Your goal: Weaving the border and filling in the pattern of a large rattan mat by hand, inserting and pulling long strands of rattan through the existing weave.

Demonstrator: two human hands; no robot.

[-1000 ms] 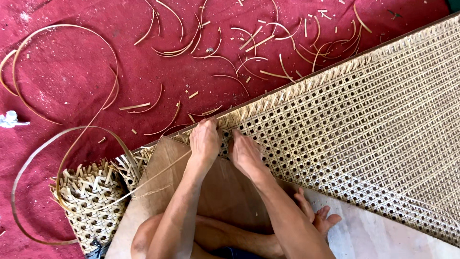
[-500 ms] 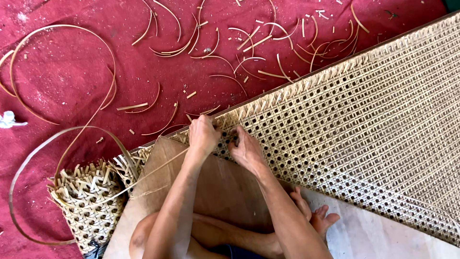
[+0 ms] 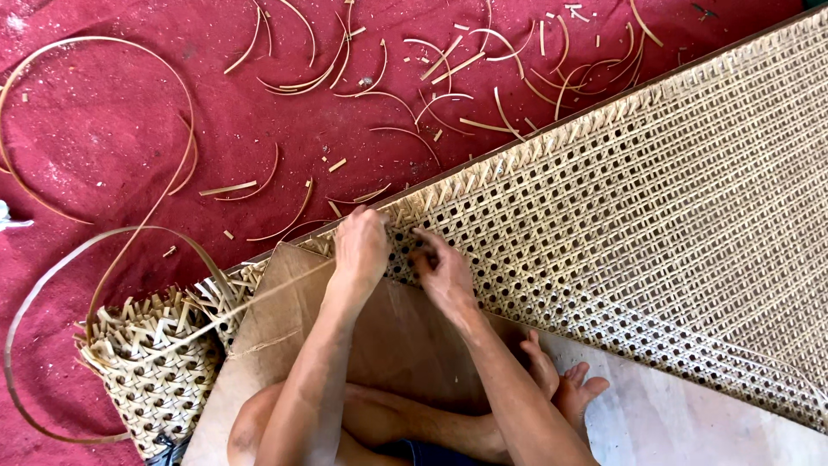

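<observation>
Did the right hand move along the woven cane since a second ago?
Yes, slightly. The right hand sits a little lower, nearer the cardboard sheet, and farther from the edge of the woven cane panel.

Left hand (image 3: 360,246) sits slightly higher on the cane mesh (image 3: 621,224) edge than a second ago. Right hand (image 3: 444,269) spreads a little away from it, fingers now curled into the weave. Long strip (image 3: 103,250) loop drifts slightly leftward.

Cane-weaving workshop floor: woven cane panel (image 3: 655,216), cut cane offcuts (image 3: 448,78) strewn over red mat (image 3: 95,121).
</observation>
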